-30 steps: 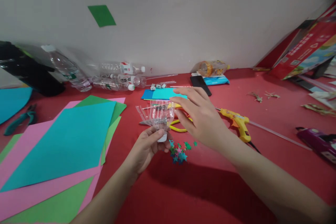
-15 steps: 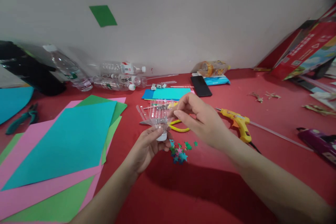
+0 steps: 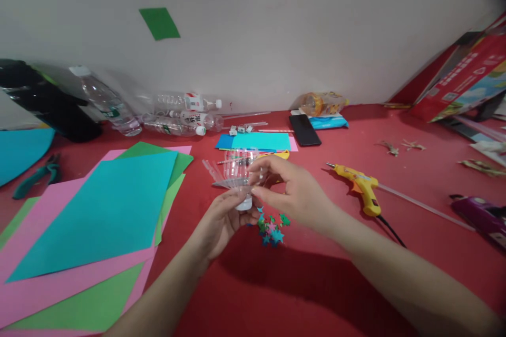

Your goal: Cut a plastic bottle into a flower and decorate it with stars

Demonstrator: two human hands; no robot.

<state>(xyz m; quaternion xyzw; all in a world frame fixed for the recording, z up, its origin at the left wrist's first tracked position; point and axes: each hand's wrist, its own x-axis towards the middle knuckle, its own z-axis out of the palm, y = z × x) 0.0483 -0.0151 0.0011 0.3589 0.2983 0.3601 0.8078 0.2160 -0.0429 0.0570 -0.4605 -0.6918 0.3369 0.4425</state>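
My left hand (image 3: 223, 218) is closed around the neck of a clear plastic bottle top (image 3: 238, 166), whose white cap (image 3: 245, 204) points down toward me. Its wall is cut into thin strips that fan up and outward, several of them bent to the left. At its right side my right hand (image 3: 294, 189) has thumb and fingers curled in a pinch on the strips. The exact strip is hidden by the fingers. Below the hands lies a small pile of blue, green and pink paper stars (image 3: 272, 230). Behind the bottle top are scissors (image 3: 229, 183) with yellow handles, partly covered.
Coloured sheets (image 3: 103, 216) lie left, with pliers (image 3: 37, 176) beyond. Plastic bottles (image 3: 174, 124) and a black flask (image 3: 43, 100) line the wall. A phone (image 3: 305, 130) is behind my right hand. To the right lie a yellow glue gun (image 3: 359, 184) and a purple tool (image 3: 480, 216).
My right hand has moved down and slightly left, closer to the bottle's neck, and its fingers are now at the strips. My left hand keeps its hold. The view has shifted slightly.
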